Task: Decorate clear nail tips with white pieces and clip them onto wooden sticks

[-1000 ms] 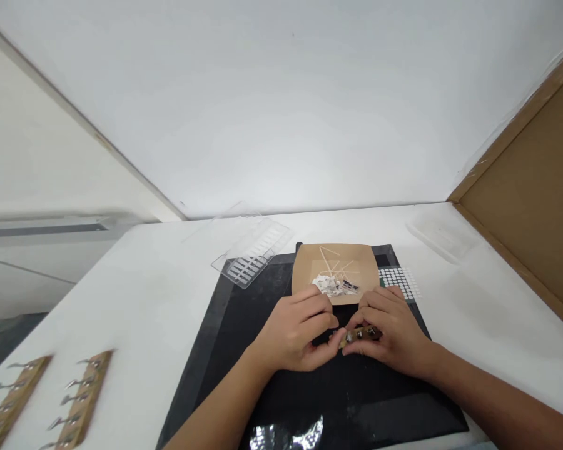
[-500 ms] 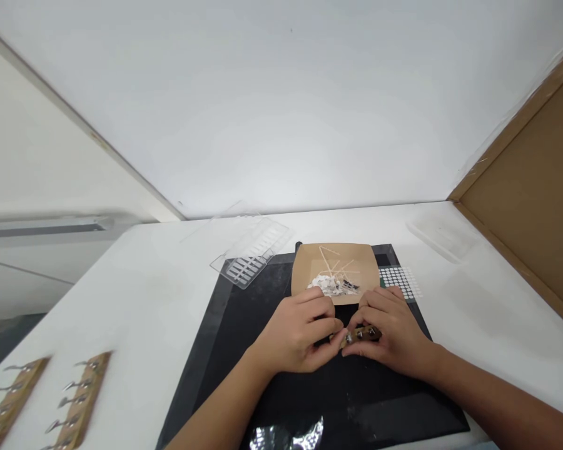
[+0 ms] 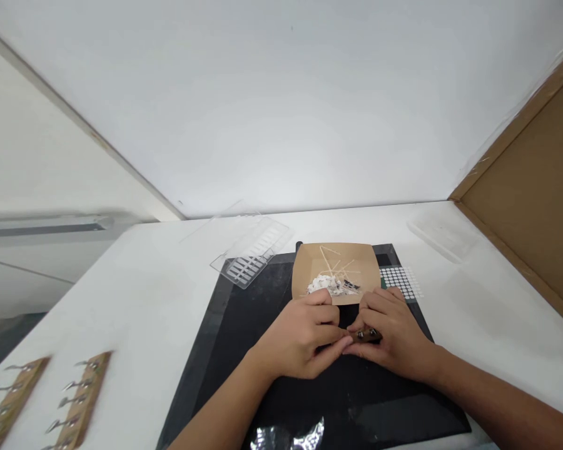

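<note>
A small brown strip with shiny metal bits [image 3: 366, 335] is held low over the black mat [image 3: 244, 312]. My right hand [image 3: 391, 328] is wrapped round it, with the thumb below and fingers above. My left hand [image 3: 307, 334] pinches its left end, the fingertips touching those of my right hand and covering that end. Just beyond both hands sits a brown paper tray [image 3: 304, 262] holding white scraps [image 3: 326, 284] and thin pale sticks [image 3: 329, 259].
Clear plastic cases [image 3: 248, 259] lie at the mat's back left. A sheet of white dots [image 3: 401, 281] is at the back right, with a clear tray [image 3: 441, 237] beyond. Wooden strips with metal hooks [image 3: 16, 400] [image 3: 87, 397] lie at the left. A cardboard panel [image 3: 535, 187] stands right.
My left thumb and fingers have shifted slightly right along the brown strip and now cover more of its left end. My right hand has hardly moved.
</note>
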Tool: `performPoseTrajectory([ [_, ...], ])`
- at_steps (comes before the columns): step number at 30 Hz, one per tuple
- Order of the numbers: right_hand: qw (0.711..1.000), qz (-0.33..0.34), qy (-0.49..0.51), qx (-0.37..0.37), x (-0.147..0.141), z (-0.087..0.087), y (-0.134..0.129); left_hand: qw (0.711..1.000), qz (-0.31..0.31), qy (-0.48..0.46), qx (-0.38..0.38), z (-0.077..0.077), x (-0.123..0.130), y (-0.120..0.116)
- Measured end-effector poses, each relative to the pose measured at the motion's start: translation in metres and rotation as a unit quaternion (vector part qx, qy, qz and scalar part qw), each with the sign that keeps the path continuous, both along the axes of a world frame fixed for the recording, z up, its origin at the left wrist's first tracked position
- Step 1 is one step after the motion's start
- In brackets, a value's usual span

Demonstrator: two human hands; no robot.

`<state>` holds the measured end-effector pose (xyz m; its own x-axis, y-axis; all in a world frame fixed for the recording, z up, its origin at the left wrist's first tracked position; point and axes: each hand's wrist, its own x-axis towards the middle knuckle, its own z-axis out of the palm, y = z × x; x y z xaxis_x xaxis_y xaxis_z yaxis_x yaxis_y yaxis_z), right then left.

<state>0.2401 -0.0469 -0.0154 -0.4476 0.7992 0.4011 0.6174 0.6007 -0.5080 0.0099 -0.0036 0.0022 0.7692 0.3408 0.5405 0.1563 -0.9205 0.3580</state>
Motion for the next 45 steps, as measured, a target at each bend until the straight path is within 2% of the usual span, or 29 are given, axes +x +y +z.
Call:
performPoseTrajectory([
  [8,1.0,0.0,-0.011,0.005,0.0,-0.0014,-0.0003,1.0,0.002,-0.016,0.021,0.0,0.0027,-0.0012],
  [14,0.999,0.014,-0.02,0.04,0.0039,-0.0025,0.0003,0.991,0.088,-0.082,0.064,-0.0018,-0.0011,0.0011],
  [17,0.998,0.024,-0.017,0.053,0.0063,0.0002,0.0012,0.987,0.105,-0.093,0.077,-0.0018,-0.0028,0.0019],
  [27,0.992,0.112,0.011,0.061,0.0074,0.0029,0.0065,0.986,0.117,-0.091,0.079,-0.001,-0.0034,0.0004],
  [37,0.989,0.12,-0.048,0.077,0.0059,0.0007,0.0054,0.985,0.126,-0.093,0.079,-0.0063,-0.004,0.0002],
  [45,0.986,0.114,-0.082,0.087,0.0054,-0.0009,0.0023,0.982,0.136,-0.083,0.099,-0.0026,-0.0023,0.0],
])
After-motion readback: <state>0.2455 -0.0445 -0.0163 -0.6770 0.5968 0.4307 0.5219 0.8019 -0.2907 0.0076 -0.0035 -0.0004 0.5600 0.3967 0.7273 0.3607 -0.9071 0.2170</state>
